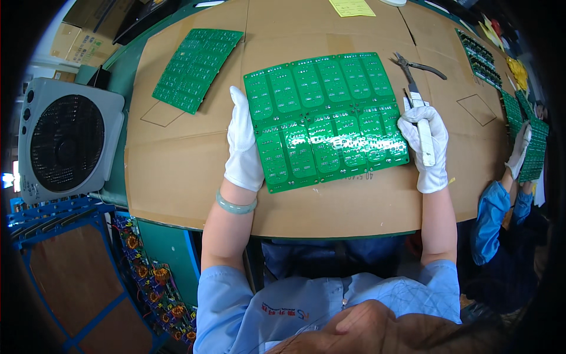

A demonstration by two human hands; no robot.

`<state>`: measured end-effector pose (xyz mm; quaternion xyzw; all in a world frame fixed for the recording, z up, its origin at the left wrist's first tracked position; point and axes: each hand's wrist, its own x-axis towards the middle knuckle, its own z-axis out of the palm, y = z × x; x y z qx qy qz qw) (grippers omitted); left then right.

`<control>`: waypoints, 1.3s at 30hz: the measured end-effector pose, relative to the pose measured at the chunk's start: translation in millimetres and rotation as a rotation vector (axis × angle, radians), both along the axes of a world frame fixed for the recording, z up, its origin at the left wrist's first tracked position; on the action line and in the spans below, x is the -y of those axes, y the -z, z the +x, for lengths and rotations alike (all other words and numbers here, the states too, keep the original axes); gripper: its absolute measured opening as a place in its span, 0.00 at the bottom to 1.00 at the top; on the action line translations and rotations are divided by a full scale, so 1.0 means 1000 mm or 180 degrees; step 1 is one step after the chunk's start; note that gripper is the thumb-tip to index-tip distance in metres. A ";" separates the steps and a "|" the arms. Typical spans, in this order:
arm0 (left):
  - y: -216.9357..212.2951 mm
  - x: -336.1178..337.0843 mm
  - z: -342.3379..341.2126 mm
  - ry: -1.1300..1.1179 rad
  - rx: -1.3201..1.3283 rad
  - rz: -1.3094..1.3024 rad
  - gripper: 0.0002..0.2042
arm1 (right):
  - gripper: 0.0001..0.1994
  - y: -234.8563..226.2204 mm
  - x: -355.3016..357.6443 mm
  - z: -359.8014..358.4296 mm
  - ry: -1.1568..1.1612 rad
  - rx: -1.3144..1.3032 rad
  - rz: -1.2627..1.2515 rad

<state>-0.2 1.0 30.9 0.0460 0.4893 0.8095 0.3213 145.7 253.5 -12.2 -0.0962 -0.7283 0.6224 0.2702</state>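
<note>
A large green circuit board panel (327, 118), divided into several repeated sections, is held up tilted over the cardboard, its lower part glossy with reflected light. My left hand (242, 141), in a white glove, grips its left edge, the thumb side and fingers partly hidden by the board. At the right edge, my gloved right hand (425, 138) is closed around a white-handled tool (424, 141) with a thin dark tip; its exact kind is unclear. Those fingers also touch the board's edge. Just beyond them lie dark-handled pliers (415, 66), jaws pointing away.
Cardboard (177, 183) covers the table. Another green board (198, 68) lies at the far left, a yellow paper (352, 7) at the back. A box fan (71, 138) stands left. Component-filled boards (156, 274) sit lower left. At right, a co-worker's gloved hand (519, 150) holds a green board (535, 150).
</note>
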 end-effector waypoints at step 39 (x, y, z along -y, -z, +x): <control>-0.011 -0.005 0.012 0.0610 -0.0035 0.1004 0.30 | 0.11 0.003 -0.001 -0.005 0.0638 -0.0281 0.0132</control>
